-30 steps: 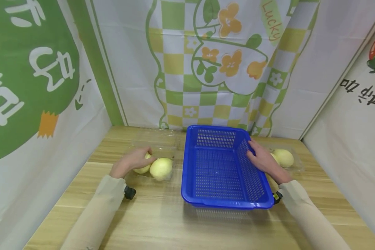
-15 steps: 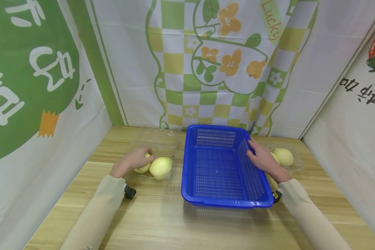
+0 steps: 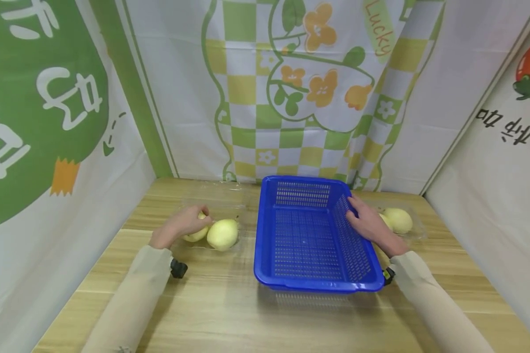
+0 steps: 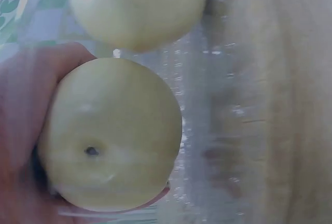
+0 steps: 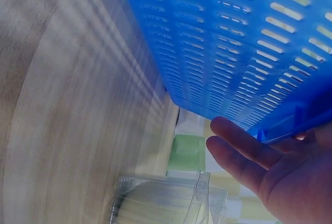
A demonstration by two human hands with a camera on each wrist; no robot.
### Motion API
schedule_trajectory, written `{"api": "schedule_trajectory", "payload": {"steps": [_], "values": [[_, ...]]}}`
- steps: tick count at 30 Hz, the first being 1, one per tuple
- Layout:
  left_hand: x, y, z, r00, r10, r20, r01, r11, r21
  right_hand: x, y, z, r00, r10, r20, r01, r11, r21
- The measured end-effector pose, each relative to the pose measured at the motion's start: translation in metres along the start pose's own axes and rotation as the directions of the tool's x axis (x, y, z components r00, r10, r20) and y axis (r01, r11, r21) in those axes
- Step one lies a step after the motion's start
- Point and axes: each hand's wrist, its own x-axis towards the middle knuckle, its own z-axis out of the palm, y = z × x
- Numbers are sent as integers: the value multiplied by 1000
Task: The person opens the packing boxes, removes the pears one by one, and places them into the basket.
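Note:
In the head view, my left hand [image 3: 181, 225] curls round a pale yellow pear [image 3: 196, 236], thumb on one side and fingers on the other. The left wrist view shows that pear [image 4: 111, 136] close up, its dark calyx end facing the camera. A second pear [image 3: 223, 235] lies beside it in a clear plastic box [image 3: 218, 197] with its lid folded back. My right hand [image 3: 371, 223] holds the right rim of a blue slotted basket [image 3: 313, 284]. Its thumb is inside the rim, and the fingers reach along the outer wall in the right wrist view.
Right of the basket, another clear plastic box [image 3: 419, 228] contains pears [image 3: 397, 221], partly hidden by my right hand. All this stands on a wooden table [image 3: 216, 309]. A patterned curtain [image 3: 291, 142] hangs behind, with printed cloth walls at both sides.
The head view has shifted a little, so everything sits slightly further left. Both hands keep their places on the pear and the basket rim.

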Motion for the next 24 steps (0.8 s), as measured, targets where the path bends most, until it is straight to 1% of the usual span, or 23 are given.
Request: {"api": "schedule_trajectory", "payload": {"steps": [4,7,13,15,17,20,24], "values": [[0,2,-10,999,28,-21,-27,1000,5,0,0,0,1000,-4,-4,4,1000,-8],[-1,4,-16,998,53,-42,-52,998,32,0,0,0,1000,-5,-6,5,1000,-9],[-1,8,-23,993,95,-65,-90,993,75,0,-2,0,1000,-1,1,1,1000,-6],[-1,11,-25,993,104,-60,-99,992,71,0,-2,0,1000,2,2,-2,1000,-7],[-1,14,-27,992,113,-59,-109,992,69,0,-2,0,1000,4,4,-4,1000,-6],[-1,21,-30,993,109,-49,-106,992,67,0,0,0,1000,3,1,-3,1000,-2],[-1,33,-34,988,143,-57,-138,987,87,0,1,1,1000,-3,-18,3,1000,-4]]}}
